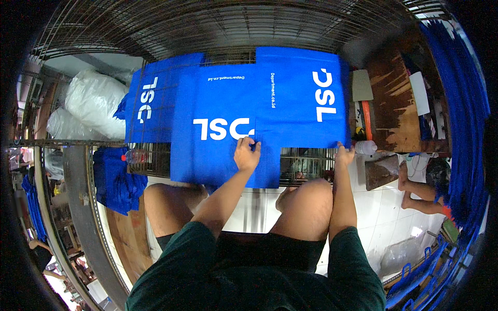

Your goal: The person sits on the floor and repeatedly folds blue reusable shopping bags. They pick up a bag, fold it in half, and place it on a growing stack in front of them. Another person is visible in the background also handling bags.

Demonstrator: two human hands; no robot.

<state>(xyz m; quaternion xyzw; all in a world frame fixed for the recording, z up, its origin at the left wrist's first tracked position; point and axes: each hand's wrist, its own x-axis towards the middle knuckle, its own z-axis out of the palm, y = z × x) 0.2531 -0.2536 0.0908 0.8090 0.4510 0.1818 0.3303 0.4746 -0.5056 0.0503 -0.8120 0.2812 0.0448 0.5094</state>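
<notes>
- Head view: the right blue sheet [295, 119] lies flat, its left side overlapping the middle blue sheet [207, 160]; a wire rack [306, 158] shows beneath.
- The left hand [246, 157] has its fingers curled, thumb near the fingertips, at the right sheet's near left corner; whether it pinches the edge I cannot tell.
- The right hand [344, 154] is partly closed at the near right corner; its grip on the edge is unclear too.
- To handle the sheet well, I would hold both near corners evenly, keep the edge taut, and avoid dragging it over the lettering underneath.
- The right sheet's long axis seems to run away from the person; its white lettering [324, 110] is turned sideways, letter tops toward the person's right.
</notes>
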